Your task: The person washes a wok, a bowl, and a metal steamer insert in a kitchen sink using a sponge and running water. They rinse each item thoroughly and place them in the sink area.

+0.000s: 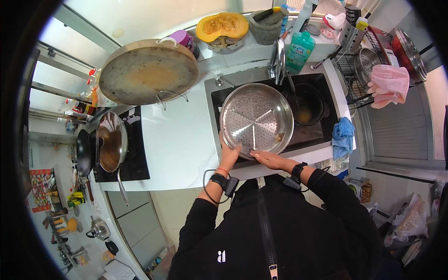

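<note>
A round perforated stainless steel steamer tray (257, 120) is held over the left part of the black sink (308, 134). My left hand (229, 151) grips its near left rim, and my right hand (269, 160) is at the near rim, its fingertips against the metal. A small brown clump (279, 137) lies on the tray's right side. To the right, a dark pot (308, 105) with cloudy liquid and a long utensil in it stands in the sink. The chrome faucet (280, 61) rises behind the tray.
Behind stand a halved pumpkin (222, 29), a stone mortar (267, 28) and a green bottle (300, 52). A large round pan lid (148, 71) leans at back left. A steel pan (112, 141) sits on the left hob. A blue cloth (343, 136) hangs at the sink's right edge.
</note>
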The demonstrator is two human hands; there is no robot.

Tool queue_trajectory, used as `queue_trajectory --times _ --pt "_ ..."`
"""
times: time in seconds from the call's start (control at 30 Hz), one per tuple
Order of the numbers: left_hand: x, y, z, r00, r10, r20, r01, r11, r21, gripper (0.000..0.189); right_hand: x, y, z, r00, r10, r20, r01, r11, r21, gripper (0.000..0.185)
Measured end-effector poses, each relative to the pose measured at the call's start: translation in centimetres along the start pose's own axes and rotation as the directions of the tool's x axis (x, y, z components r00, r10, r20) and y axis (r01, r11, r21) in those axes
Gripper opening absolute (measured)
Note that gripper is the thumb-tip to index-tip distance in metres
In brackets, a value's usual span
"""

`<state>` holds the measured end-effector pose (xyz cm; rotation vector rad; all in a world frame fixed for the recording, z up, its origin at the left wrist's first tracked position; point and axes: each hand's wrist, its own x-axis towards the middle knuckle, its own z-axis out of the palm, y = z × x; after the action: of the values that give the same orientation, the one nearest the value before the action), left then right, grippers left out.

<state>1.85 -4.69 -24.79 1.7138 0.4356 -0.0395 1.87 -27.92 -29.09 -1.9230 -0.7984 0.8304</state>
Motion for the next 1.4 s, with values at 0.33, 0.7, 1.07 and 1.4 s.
queue_trajectory --times 0.33,0.7,1.07,1.4 --pt "4.6 2.0 -3.1 0.967 -0.157 0.202 0.185 0.974 -0.129 0.098 -2.0 0.5 -7.0 0.967 0.173 0.189 0.014 0.701 -0.713 0.050" --pt "5.5 1.4 -2.1 0.935 0.292 0.204 -0.314 0.945 0.089 0.095 -3.5 2.0 -8.8 1.000 -0.003 0.027 0.023 0.593 -0.805 0.045" --pt "2.1 0.3 -0.5 0.956 0.286 0.067 -0.291 0.954 0.077 0.084 -1.3 -1.0 -3.3 0.998 0.017 0.066 0.004 0.951 -0.310 0.044" --pt "4.3 3.1 -1.6 0.978 0.174 0.115 -0.191 0.969 0.160 0.086 1.0 0.2 -3.0 0.973 0.151 0.176 -0.156 0.988 0.011 0.049"
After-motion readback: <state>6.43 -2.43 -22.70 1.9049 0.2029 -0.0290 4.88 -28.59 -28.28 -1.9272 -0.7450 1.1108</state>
